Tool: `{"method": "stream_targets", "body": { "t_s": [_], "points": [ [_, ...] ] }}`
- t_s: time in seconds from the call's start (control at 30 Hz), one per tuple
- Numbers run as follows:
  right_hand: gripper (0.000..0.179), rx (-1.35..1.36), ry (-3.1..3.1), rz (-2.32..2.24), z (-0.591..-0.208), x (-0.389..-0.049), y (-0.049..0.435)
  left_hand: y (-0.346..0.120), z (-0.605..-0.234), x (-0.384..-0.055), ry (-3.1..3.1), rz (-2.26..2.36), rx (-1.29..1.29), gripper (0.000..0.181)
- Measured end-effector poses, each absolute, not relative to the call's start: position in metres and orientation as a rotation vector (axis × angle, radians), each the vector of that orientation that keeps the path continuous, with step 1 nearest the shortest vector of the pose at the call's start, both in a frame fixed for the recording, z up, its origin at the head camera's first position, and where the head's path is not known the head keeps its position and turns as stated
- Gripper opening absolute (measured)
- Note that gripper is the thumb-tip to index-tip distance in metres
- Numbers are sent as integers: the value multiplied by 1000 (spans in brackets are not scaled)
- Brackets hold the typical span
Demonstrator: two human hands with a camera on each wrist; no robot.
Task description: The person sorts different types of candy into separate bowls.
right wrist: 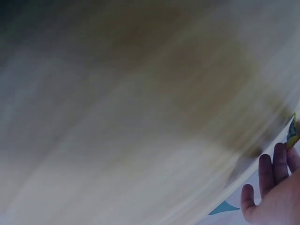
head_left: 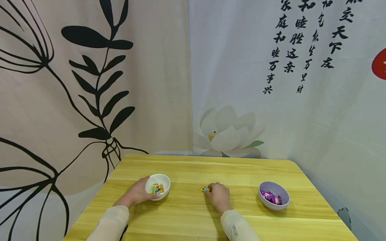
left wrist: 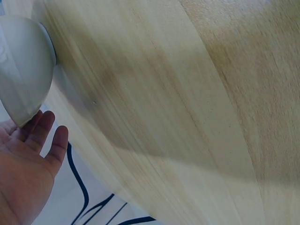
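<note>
My left hand [head_left: 138, 192] holds a white bowl [head_left: 165, 178] by its left side, thumb at the near rim and fingers round behind. Inside that bowl lie several yellow wrapped candies [head_left: 157, 188]. In the left wrist view the fingers sit against the outer wall of the bowl [left wrist: 26, 65]. Near the middle of the table, my right hand [head_left: 219, 197] pinches one yellow wrapped candy [head_left: 204, 188] between its fingertips. The right wrist view catches the candy [right wrist: 292, 133] at its right edge, partly cut off, with the other fingers spread beside it.
A light purple bowl [head_left: 275, 206] stands at the right of the table, holding several purple wrapped candies [head_left: 270, 197]. The wooden table [head_left: 193, 221] reaches back to printed fabric hangings [head_left: 159, 83] with plant drawings and lettering.
</note>
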State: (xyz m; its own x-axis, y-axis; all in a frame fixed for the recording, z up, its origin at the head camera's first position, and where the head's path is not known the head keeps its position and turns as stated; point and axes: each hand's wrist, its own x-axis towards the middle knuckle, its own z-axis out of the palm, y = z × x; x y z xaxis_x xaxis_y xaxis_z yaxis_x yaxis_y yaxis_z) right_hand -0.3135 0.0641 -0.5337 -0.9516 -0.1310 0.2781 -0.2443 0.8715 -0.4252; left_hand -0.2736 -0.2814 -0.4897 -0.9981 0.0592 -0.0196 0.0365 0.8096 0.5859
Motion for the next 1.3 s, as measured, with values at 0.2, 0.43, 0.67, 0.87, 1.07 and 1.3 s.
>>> {"method": "stream_targets", "body": {
  "t_s": [0.2,0.43,0.67,0.87,1.07,1.3],
  "points": [
    [26,299,-2782,737,-532,-313,60,-282,-491,-274,2961,944,74,116],
    [26,331,-2729,833,-526,-314,53,-282,-492,-275,2964,932,67,117],
    [25,379,-2691,876,-517,-313,37,-283,-492,-276,2964,914,56,119],
    [25,437,-2649,909,-507,-310,16,-284,-495,-278,2971,911,60,120],
    [25,479,-2621,935,-492,-305,-9,-284,-494,-277,2971,921,66,118],
    [24,515,-2593,949,-480,-301,-38,-283,-492,-276,2966,951,85,116]
  ]
}}
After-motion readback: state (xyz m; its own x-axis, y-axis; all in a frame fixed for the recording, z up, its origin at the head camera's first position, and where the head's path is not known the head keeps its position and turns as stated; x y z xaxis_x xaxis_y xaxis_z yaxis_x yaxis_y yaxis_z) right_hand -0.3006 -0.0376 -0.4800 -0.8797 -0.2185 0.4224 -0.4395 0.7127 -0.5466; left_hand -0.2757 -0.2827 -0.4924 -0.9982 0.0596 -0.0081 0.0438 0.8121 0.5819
